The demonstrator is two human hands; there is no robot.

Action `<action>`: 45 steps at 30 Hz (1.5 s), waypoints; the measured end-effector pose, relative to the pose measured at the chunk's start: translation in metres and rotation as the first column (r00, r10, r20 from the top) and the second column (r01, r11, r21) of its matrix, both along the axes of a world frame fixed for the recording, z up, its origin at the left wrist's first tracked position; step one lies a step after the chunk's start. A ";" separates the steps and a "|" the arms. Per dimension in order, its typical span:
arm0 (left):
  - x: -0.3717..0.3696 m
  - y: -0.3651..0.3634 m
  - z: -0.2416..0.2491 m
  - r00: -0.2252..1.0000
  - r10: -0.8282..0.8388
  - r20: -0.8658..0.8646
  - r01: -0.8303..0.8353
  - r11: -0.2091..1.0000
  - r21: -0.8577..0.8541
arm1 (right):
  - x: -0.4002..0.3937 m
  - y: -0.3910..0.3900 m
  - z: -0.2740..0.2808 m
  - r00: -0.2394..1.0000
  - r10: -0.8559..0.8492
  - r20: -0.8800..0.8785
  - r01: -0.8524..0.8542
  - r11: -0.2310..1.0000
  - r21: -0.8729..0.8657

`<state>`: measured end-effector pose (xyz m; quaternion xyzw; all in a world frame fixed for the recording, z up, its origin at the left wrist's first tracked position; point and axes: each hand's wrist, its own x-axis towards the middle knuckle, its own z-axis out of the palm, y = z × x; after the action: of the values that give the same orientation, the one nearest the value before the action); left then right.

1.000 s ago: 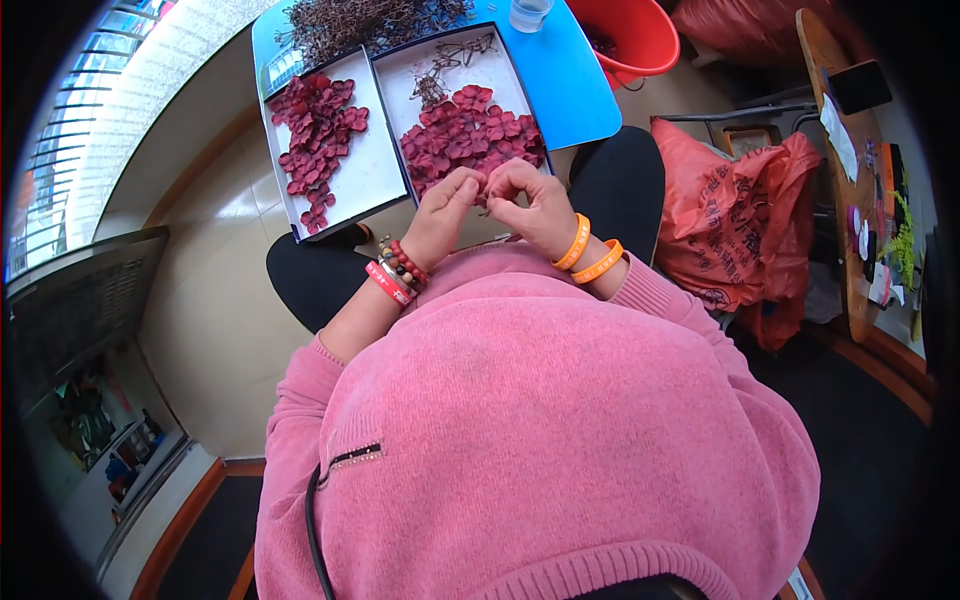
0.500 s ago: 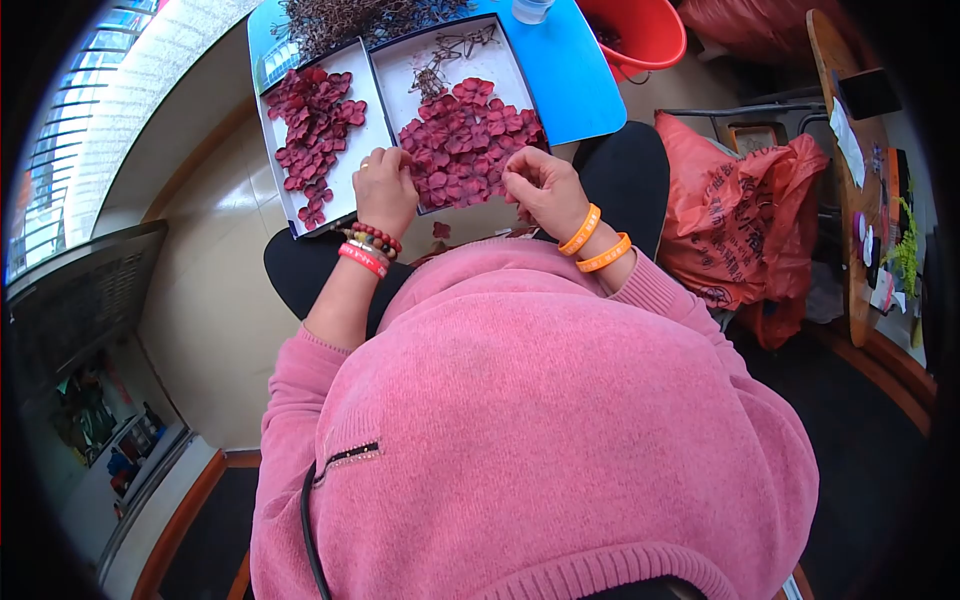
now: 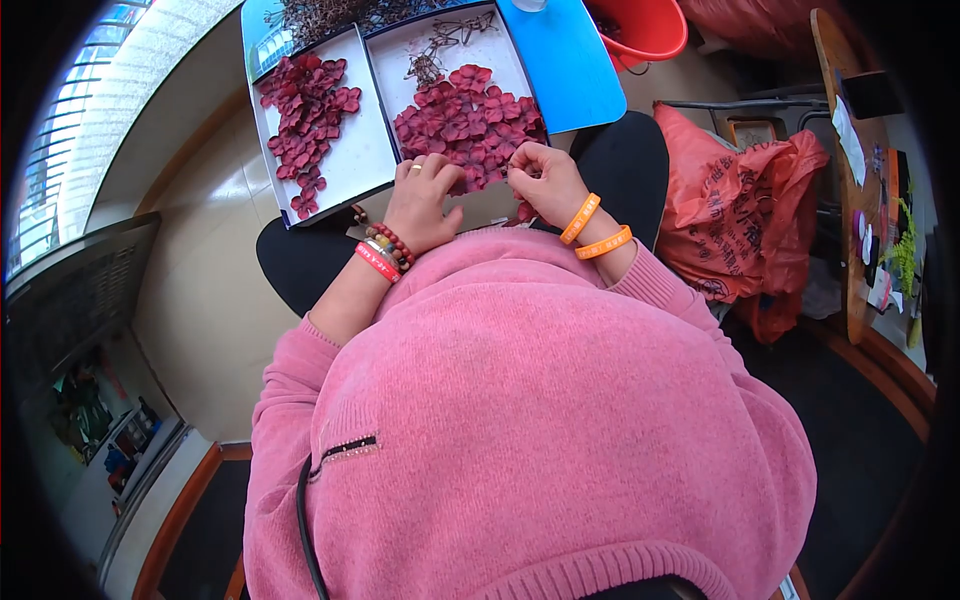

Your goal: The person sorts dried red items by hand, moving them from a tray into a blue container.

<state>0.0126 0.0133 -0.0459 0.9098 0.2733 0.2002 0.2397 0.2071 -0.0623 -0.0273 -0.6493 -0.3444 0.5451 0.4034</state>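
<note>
Dark red fabric flower petals lie heaped in the right-hand shallow white box. At that box's near edge is my left hand, its fingers bent over the edge of the heap and its thumb held apart; I see nothing gripped in it. My right hand is pinched closed near the heap's right side. What its fingertips hold, if anything, is hidden. Just below them shows a small dark red petal piece. More red petals lie in the left-hand white box.
Thin brown stems are piled at the back of the blue table, and some lie inside the right box. A red bucket stands beyond the table. Red plastic bags sit at the right, near a wooden board.
My left hand has moved right and slightly nearer, from between the boxes to the right box's near edge. My right hand stays pinched, shifted slightly up. The boxes appear a little higher in view.
</note>
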 end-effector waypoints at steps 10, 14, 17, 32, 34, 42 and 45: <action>0.006 0.044 -0.031 0.754 0.639 0.149 -0.313 0.550 -0.775 | -0.007 0.001 -0.018 0.984 0.136 -0.114 -0.138 0.990 -0.012; 0.009 0.045 0.001 0.652 0.757 0.031 -0.219 0.227 -0.949 | -0.007 0.013 -0.015 0.963 0.228 -0.142 -0.252 0.950 -0.184; 0.003 0.042 0.005 0.599 0.800 0.032 -0.065 0.088 -0.994 | -0.007 0.027 -0.017 0.986 0.158 -0.048 -0.160 0.987 -0.035; 0.006 0.009 0.036 0.785 0.599 0.159 0.058 0.185 -0.981 | -0.029 0.020 0.042 0.998 0.062 -0.013 -0.057 0.970 0.237; 0.006 0.008 0.037 0.754 0.625 0.204 0.170 0.115 -0.979 | -0.030 0.018 0.040 1.000 0.026 0.000 -0.025 0.971 0.238; 0.011 0.000 0.039 0.774 0.569 0.278 0.173 0.232 -0.957 | -0.033 0.014 0.045 0.999 -0.024 -0.047 0.034 0.972 0.232; 0.011 0.000 0.036 0.788 0.548 0.279 0.141 0.280 -0.950 | -0.035 0.013 0.048 0.999 -0.033 -0.019 0.036 0.972 0.234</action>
<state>0.0237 0.0136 -0.0096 0.4402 0.3739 0.2905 0.7629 0.1719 -0.0495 0.0211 -0.5989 -0.3918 0.4986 0.4891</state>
